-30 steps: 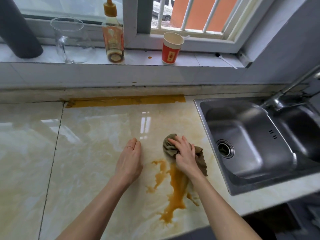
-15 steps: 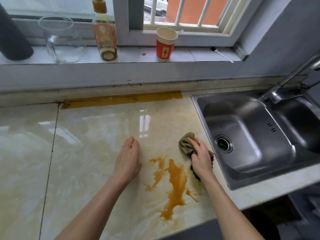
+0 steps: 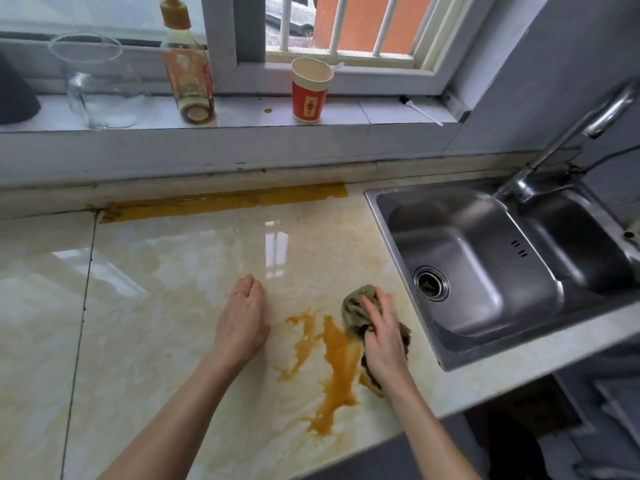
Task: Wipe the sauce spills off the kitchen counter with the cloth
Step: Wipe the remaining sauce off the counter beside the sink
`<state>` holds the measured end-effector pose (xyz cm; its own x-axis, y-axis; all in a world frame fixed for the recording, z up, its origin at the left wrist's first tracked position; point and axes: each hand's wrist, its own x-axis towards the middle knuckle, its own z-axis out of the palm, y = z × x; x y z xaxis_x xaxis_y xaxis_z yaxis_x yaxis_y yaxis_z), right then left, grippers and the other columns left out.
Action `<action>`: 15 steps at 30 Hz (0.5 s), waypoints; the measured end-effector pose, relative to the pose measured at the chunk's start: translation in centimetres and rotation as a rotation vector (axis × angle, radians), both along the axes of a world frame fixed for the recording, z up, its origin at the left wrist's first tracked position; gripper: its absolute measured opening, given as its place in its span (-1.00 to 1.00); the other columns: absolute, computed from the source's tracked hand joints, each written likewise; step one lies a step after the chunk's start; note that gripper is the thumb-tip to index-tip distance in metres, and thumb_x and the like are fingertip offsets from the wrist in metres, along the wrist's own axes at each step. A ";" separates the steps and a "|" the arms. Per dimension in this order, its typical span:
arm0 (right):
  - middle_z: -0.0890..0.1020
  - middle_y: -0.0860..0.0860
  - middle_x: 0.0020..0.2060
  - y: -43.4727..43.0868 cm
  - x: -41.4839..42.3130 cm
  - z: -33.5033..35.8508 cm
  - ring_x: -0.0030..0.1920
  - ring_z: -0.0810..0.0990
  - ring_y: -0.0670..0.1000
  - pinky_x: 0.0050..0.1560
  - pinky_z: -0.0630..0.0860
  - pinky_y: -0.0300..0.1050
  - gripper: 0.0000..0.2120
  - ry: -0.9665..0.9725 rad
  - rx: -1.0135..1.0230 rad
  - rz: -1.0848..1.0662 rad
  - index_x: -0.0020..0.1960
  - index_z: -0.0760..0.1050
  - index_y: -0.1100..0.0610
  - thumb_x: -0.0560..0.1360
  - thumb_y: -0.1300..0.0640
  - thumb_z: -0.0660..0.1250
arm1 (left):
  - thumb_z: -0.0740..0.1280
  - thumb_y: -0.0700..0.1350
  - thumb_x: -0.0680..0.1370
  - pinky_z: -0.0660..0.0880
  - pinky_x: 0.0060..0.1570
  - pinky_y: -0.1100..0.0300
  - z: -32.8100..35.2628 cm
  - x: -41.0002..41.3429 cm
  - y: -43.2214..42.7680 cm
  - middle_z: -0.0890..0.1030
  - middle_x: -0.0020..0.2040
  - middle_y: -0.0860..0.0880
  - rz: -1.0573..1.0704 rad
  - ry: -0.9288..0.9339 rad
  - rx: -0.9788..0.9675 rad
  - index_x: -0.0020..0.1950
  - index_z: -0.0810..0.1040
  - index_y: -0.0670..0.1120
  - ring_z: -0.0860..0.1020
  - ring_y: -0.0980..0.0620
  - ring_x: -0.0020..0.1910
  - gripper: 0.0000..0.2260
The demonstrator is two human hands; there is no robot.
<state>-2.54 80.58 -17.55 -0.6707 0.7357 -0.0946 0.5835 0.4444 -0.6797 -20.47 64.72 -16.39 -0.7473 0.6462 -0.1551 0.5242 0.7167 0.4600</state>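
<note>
- Cloth (image 3: 356, 304): brown, bunched, on the table (image 3: 156, 306) between the sauce spill (image 3: 337, 362) and the sink (image 3: 388, 244).
- Right hand (image 3: 382, 336): pressing on the cloth, fingers laid nearly straight (no clear curl).
- Left hand (image 3: 242, 320): released, flat on the table, left of the spill.
- Sauce spill: orange streaks touching the cloth's left edge.
- Windowsill (image 3: 381, 114): glass jug (image 3: 97, 81), bottle (image 3: 188, 74), paper cup (image 3: 310, 90).

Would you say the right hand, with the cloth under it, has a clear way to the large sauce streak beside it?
Probably yes: the right hand and cloth sit just beside the sauce streak, and nothing stands between them.
</note>
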 end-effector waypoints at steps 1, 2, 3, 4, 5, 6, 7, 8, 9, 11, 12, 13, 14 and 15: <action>0.00 -0.15 0.54 -0.2 0.4 -0.1 0.52 -0.16 -0.18 0.50 -0.16 -0.15 -0.38 0.011 -0.015 0.040 0.46 0.30 0.01 0.49 0.46 0.07 | 0.16 -0.32 0.51 -0.01 0.48 0.16 -0.1 0.0 0.0 0.09 0.55 -0.18 0.002 0.003 0.004 0.51 0.13 -0.23 0.05 -0.09 0.54 -0.45; -0.01 -0.17 0.53 0.1 0.7 -0.1 0.51 -0.16 -0.20 0.50 -0.15 -0.16 -0.38 0.025 -0.035 0.053 0.45 0.33 0.01 0.48 0.47 0.07 | 0.16 -0.32 0.51 -0.01 0.48 0.16 -0.1 0.0 0.0 0.09 0.55 -0.18 0.001 0.003 0.008 0.51 0.13 -0.24 0.05 -0.09 0.54 -0.45; -0.03 -0.18 0.53 0.7 0.8 0.1 0.51 -0.14 -0.21 0.49 -0.13 -0.16 -0.39 0.035 -0.051 0.039 0.43 0.36 0.02 0.48 0.47 0.07 | 0.16 -0.32 0.52 -0.02 0.48 0.16 0.0 0.0 0.0 0.08 0.55 -0.18 -0.003 0.000 0.011 0.51 0.12 -0.24 0.05 -0.09 0.54 -0.45; -0.05 -0.19 0.53 1.4 0.7 0.4 0.52 -0.13 -0.20 0.50 -0.11 -0.15 -0.40 0.034 -0.057 0.007 0.41 0.38 0.02 0.48 0.47 0.07 | 0.16 -0.32 0.52 -0.02 0.48 0.16 0.0 0.0 -0.1 0.08 0.55 -0.18 -0.011 -0.005 0.009 0.51 0.12 -0.23 0.05 -0.09 0.54 -0.45; -0.06 -0.18 0.54 2.1 0.3 0.7 0.52 -0.12 -0.18 0.51 -0.10 -0.12 -0.40 0.026 -0.054 -0.035 0.41 0.39 0.03 0.49 0.47 0.06 | 0.15 -0.32 0.52 -0.02 0.48 0.16 0.0 0.0 -0.1 0.07 0.55 -0.17 -0.018 -0.008 0.007 0.51 0.11 -0.22 0.04 -0.09 0.54 -0.45; -0.05 -0.15 0.55 2.8 -0.4 0.9 0.53 -0.11 -0.15 0.52 -0.10 -0.09 -0.41 0.014 -0.045 -0.079 0.41 0.39 0.04 0.49 0.48 0.05 | 0.14 -0.31 0.53 -0.02 0.49 0.16 0.1 -0.1 -0.1 0.06 0.55 -0.17 -0.022 -0.013 0.005 0.52 0.10 -0.22 0.03 -0.08 0.54 -0.45; -0.02 -0.11 0.55 3.2 -1.4 1.1 0.53 -0.11 -0.12 0.54 -0.11 -0.06 -0.41 -0.006 -0.030 -0.110 0.41 0.38 0.06 0.48 0.48 0.03 | 0.14 -0.31 0.54 -0.03 0.49 0.16 0.1 -0.1 -0.2 0.05 0.56 -0.16 -0.023 -0.019 -0.002 0.52 0.09 -0.21 0.02 -0.07 0.54 -0.45; 0.01 -0.09 0.55 3.3 -2.5 1.2 0.54 -0.12 -0.09 0.54 -0.12 -0.05 -0.40 -0.038 -0.003 -0.117 0.41 0.37 0.07 0.48 0.49 0.03 | 0.13 -0.31 0.54 -0.03 0.49 0.16 0.1 -0.2 -0.2 0.04 0.56 -0.15 -0.025 -0.025 -0.005 0.53 0.07 -0.21 0.01 -0.07 0.55 -0.45; 0.03 -0.08 0.55 2.8 -3.4 1.2 0.54 -0.14 -0.08 0.54 -0.13 -0.03 -0.39 -0.075 0.026 -0.093 0.42 0.35 0.07 0.47 0.48 0.03 | 0.13 -0.31 0.54 -0.03 0.48 0.17 0.1 -0.2 -0.3 0.03 0.56 -0.15 -0.028 -0.028 -0.007 0.53 0.07 -0.21 0.01 -0.07 0.55 -0.44; 0.07 -0.08 0.55 0.9 -4.9 1.0 0.54 -0.15 -0.05 0.53 -0.14 0.02 -0.38 -0.102 0.055 0.026 0.44 0.33 0.06 0.46 0.46 0.06 | 0.13 -0.31 0.54 -0.03 0.48 0.17 0.0 -0.3 -0.3 0.04 0.56 -0.16 -0.035 -0.027 0.000 0.53 0.08 -0.22 0.02 -0.08 0.54 -0.45; 0.09 -0.08 0.54 -0.1 -5.3 0.8 0.54 -0.14 -0.04 0.53 -0.13 0.04 -0.38 -0.090 0.066 0.111 0.44 0.33 0.06 0.45 0.45 0.08 | 0.13 -0.31 0.54 -0.03 0.48 0.17 0.1 -0.3 -0.4 0.05 0.56 -0.17 -0.037 -0.025 0.003 0.52 0.09 -0.22 0.02 -0.08 0.54 -0.46; 0.12 -0.08 0.53 -0.9 -5.4 0.6 0.54 -0.13 -0.04 0.53 -0.13 0.05 -0.38 -0.068 0.076 0.196 0.44 0.34 0.06 0.44 0.45 0.09 | 0.13 -0.32 0.54 -0.02 0.48 0.17 0.1 -0.3 -0.4 0.05 0.55 -0.17 -0.041 -0.027 0.004 0.52 0.10 -0.22 0.03 -0.09 0.54 -0.46; 0.15 -0.08 0.53 -1.3 -5.3 0.5 0.54 -0.11 -0.04 0.53 -0.12 0.04 -0.38 -0.046 0.083 0.262 0.44 0.35 0.07 0.44 0.45 0.09 | 0.13 -0.32 0.53 -0.01 0.48 0.17 0.1 -0.3 -0.4 0.06 0.55 -0.17 -0.047 -0.027 0.005 0.51 0.12 -0.23 0.03 -0.09 0.54 -0.47; 0.17 -0.09 0.52 -1.1 -5.2 0.6 0.54 -0.10 -0.04 0.54 -0.11 0.03 -0.37 -0.031 0.083 0.300 0.43 0.36 0.07 0.43 0.46 0.10 | 0.13 -0.32 0.52 0.02 0.47 0.16 0.1 -0.3 -0.4 0.07 0.55 -0.17 -0.055 -0.027 0.004 0.50 0.14 -0.23 0.04 -0.09 0.54 -0.47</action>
